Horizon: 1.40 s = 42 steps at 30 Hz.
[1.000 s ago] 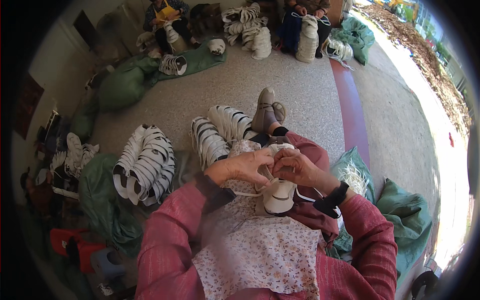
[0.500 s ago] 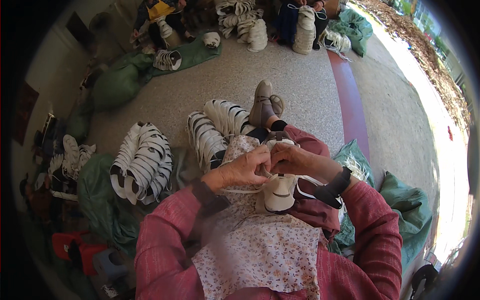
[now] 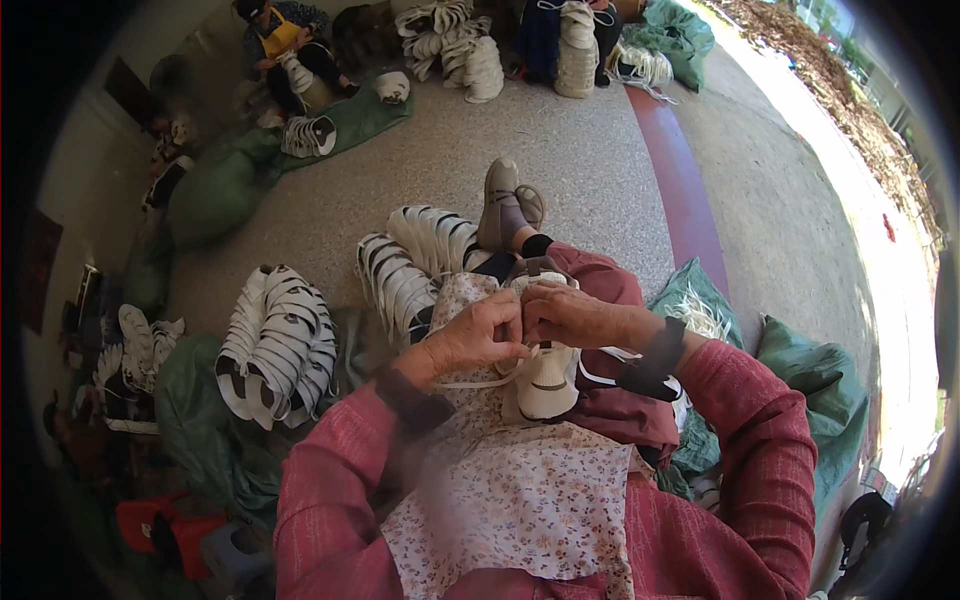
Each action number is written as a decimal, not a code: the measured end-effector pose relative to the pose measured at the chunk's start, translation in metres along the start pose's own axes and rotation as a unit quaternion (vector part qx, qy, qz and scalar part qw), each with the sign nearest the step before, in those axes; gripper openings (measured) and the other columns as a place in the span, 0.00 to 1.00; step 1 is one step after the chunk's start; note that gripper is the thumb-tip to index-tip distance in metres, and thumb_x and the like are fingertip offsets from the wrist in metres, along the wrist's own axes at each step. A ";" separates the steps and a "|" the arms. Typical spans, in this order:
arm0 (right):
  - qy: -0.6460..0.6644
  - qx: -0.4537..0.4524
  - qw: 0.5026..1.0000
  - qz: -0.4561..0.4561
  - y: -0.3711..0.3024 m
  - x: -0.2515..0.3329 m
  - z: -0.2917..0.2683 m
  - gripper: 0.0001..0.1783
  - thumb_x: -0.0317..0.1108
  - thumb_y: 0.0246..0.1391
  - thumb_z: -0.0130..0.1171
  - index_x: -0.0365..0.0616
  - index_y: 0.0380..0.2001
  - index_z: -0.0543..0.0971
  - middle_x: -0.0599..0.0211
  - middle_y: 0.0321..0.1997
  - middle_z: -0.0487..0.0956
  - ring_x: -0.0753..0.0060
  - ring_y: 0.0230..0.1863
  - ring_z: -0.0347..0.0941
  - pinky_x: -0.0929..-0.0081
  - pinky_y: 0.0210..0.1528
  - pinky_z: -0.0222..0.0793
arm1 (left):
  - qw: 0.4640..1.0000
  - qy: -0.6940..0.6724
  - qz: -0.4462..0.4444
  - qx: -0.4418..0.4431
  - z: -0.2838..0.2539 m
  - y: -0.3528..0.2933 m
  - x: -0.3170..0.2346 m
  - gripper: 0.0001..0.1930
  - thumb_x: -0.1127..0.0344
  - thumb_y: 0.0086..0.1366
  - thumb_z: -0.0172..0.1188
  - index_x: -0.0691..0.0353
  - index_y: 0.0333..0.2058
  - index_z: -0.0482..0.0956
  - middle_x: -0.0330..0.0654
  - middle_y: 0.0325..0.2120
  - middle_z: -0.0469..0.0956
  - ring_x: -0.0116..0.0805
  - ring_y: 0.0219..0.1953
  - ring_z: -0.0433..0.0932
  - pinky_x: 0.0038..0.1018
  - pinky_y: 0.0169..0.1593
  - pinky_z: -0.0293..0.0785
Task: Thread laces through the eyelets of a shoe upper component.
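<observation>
An off-white shoe upper (image 3: 548, 388) rests on my lap over a floral apron (image 3: 510, 500), its rounded toe toward me. Over its lacing opening, my left hand (image 3: 478, 335) and my right hand (image 3: 575, 316) meet with fingers pinched. Both appear to grip the white shoelace (image 3: 470, 385), though the fingertips cover the exact hold. One lace length trails left below my left hand; another loops out at the right under my right wrist. The brown collar of the upper shows just beyond my hands.
Stacks of white shoe uppers stand left (image 3: 278, 345) and by my legs (image 3: 400, 275). Green sacks (image 3: 815, 390) lie on both sides. White laces (image 3: 700, 315) spill from one at the right. Across the floor, a person in a yellow apron (image 3: 285, 40) and another person handle uppers.
The whole view has shifted slightly, so the surroundings sit further left and more of the far person shows. My hands stay pinched together over the shoe upper.
</observation>
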State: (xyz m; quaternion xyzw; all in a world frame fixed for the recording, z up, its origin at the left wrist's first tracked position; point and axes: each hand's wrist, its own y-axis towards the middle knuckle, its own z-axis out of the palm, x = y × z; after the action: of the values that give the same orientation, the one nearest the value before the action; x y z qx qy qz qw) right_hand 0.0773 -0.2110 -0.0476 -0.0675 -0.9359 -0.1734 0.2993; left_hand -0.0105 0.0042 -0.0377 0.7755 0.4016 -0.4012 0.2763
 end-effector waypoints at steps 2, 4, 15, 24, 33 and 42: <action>-0.059 -0.053 0.997 0.018 0.004 -0.004 -0.024 0.03 0.29 0.54 0.61 0.43 0.32 0.78 0.59 0.44 0.76 0.54 0.46 0.74 0.62 0.50 0.69 | 1.000 -0.006 0.007 0.003 -0.002 0.001 0.002 0.14 0.65 0.55 0.73 0.62 0.25 0.74 0.36 0.30 0.68 0.31 0.34 0.68 0.27 0.38 0.67; -0.119 -0.230 0.962 0.085 0.001 -0.005 -0.097 0.04 0.28 0.59 0.56 0.39 0.34 0.77 0.57 0.47 0.76 0.52 0.47 0.75 0.63 0.49 0.71 | 1.000 -0.021 -0.015 0.001 -0.001 -0.001 0.003 0.15 0.61 0.57 0.72 0.62 0.25 0.74 0.36 0.29 0.68 0.30 0.33 0.68 0.25 0.39 0.66; 0.184 -0.273 0.862 0.386 -0.114 0.000 -0.057 0.27 0.53 0.70 0.49 0.38 0.40 0.81 0.72 0.36 0.80 0.77 0.38 0.75 0.77 0.43 0.68 | 0.985 0.155 -0.020 -0.072 0.023 0.017 -0.035 0.13 0.58 0.57 0.70 0.57 0.33 0.77 0.42 0.32 0.73 0.43 0.33 0.78 0.37 0.37 0.74; 0.024 -0.131 0.971 0.196 -0.084 0.037 0.004 0.13 0.40 0.62 0.59 0.40 0.33 0.80 0.60 0.35 0.77 0.54 0.41 0.72 0.60 0.46 0.64 | 0.973 0.214 0.078 -0.047 0.026 0.038 -0.038 0.08 0.67 0.57 0.65 0.59 0.34 0.76 0.44 0.37 0.71 0.48 0.48 0.71 0.40 0.53 0.68; 0.243 -0.157 0.894 0.342 -0.095 0.068 -0.014 0.12 0.37 0.65 0.58 0.39 0.37 0.81 0.73 0.32 0.76 0.80 0.34 0.71 0.78 0.34 0.67 | 0.995 0.098 -0.019 -0.009 0.027 0.022 -0.046 0.06 0.67 0.65 0.60 0.59 0.39 0.74 0.41 0.38 0.74 0.39 0.48 0.73 0.37 0.56 0.65; 0.392 -0.128 0.826 0.385 -0.165 0.088 -0.059 0.20 0.45 0.70 0.51 0.39 0.33 0.81 0.71 0.29 0.79 0.80 0.30 0.74 0.80 0.33 0.68 | 0.916 -0.391 -0.062 -0.059 -0.033 -0.009 -0.092 0.11 0.65 0.74 0.54 0.64 0.49 0.76 0.34 0.32 0.76 0.25 0.35 0.75 0.26 0.45 0.74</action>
State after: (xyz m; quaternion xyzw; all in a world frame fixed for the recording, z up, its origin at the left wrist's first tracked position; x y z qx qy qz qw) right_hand -0.0006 -0.3842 0.0014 -0.3863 -0.6075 -0.1737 0.6720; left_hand -0.0378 -0.0035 0.0564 0.5126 0.3320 -0.6645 0.4306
